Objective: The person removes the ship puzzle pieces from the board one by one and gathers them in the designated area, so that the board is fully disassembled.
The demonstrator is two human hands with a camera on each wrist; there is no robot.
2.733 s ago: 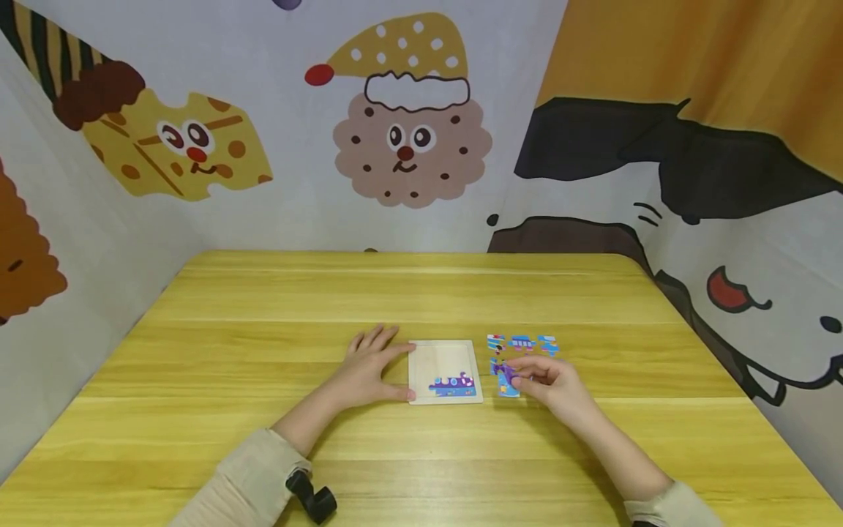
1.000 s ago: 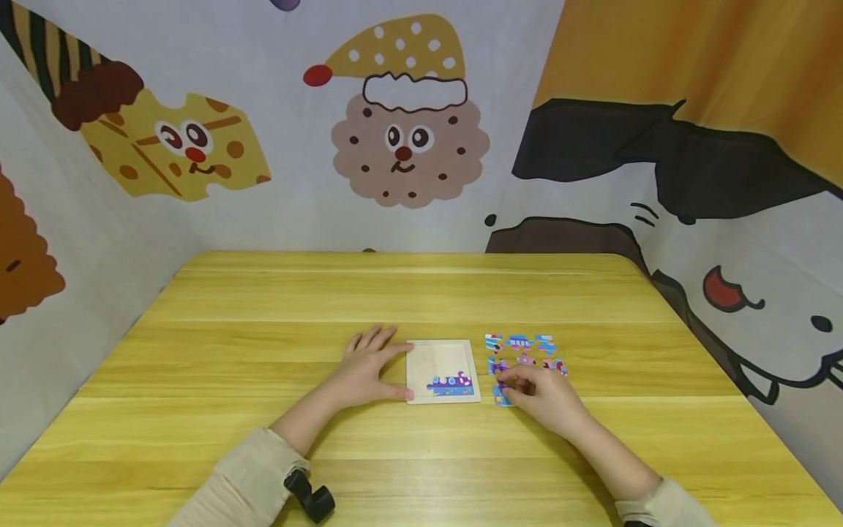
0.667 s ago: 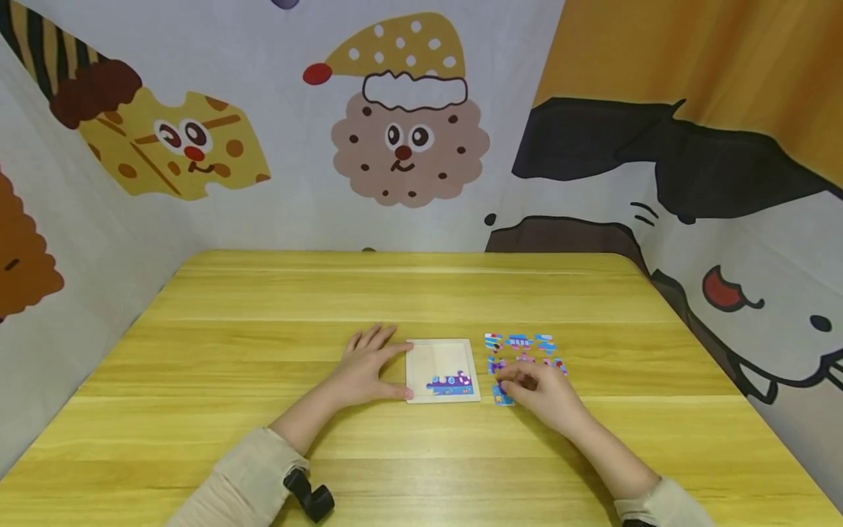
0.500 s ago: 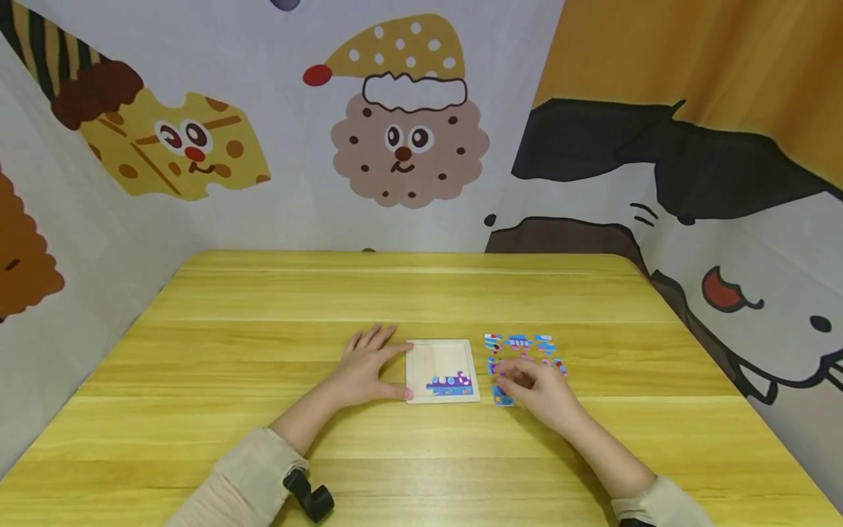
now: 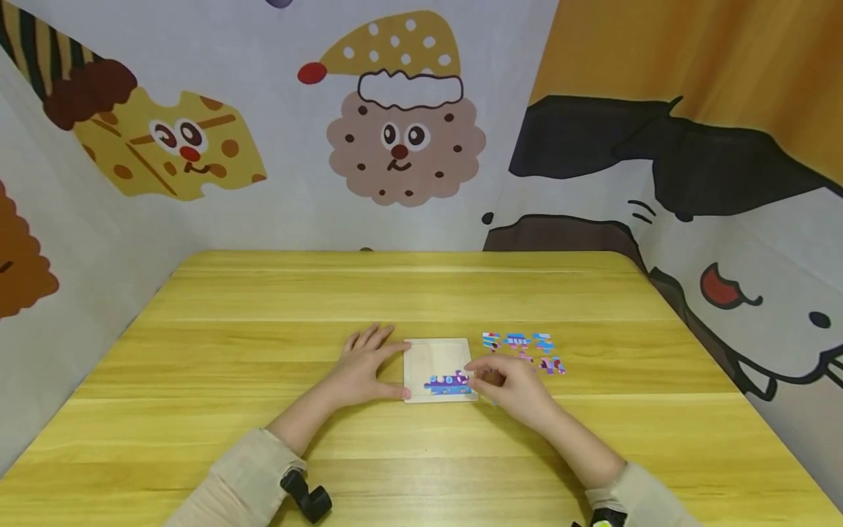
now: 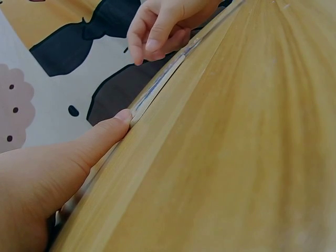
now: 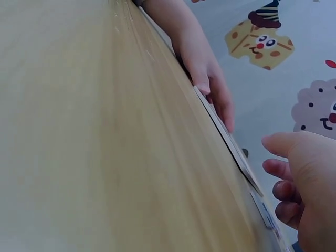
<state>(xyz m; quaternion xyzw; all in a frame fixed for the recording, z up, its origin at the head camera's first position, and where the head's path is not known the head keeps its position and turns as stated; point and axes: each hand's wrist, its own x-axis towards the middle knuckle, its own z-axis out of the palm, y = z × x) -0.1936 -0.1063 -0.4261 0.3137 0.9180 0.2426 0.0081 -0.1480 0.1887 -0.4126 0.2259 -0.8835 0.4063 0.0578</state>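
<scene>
A square wooden puzzle tray (image 5: pixel 437 359) lies on the table, with joined purple and blue jigsaw pieces (image 5: pixel 449 383) in its lower right part. My left hand (image 5: pixel 358 375) rests at the tray's left side, its fingers spread. Its thumb (image 6: pixel 123 115) touches the near left corner and the index finger reaches the far left corner. My right hand (image 5: pixel 516 388) hovers over the tray's right edge, thumb and index fingertips apart beside the joined pieces. No piece shows between them in either wrist view. Behind this hand, some loose pieces are partly hidden.
Several loose jigsaw pieces (image 5: pixel 516 340) lie in rows right of the tray, one pinkish red piece (image 5: pixel 553 364) nearest the right. The wooden table (image 5: pixel 316 293) meets a cartoon-printed curtain (image 5: pixel 283 219) at the back. A black strap (image 5: pixel 306 498) hangs at the left sleeve.
My right hand has moved left from over the loose pieces to the tray's right edge. Earlier it held a purple piece, which no longer shows in it. The left hand stays put.
</scene>
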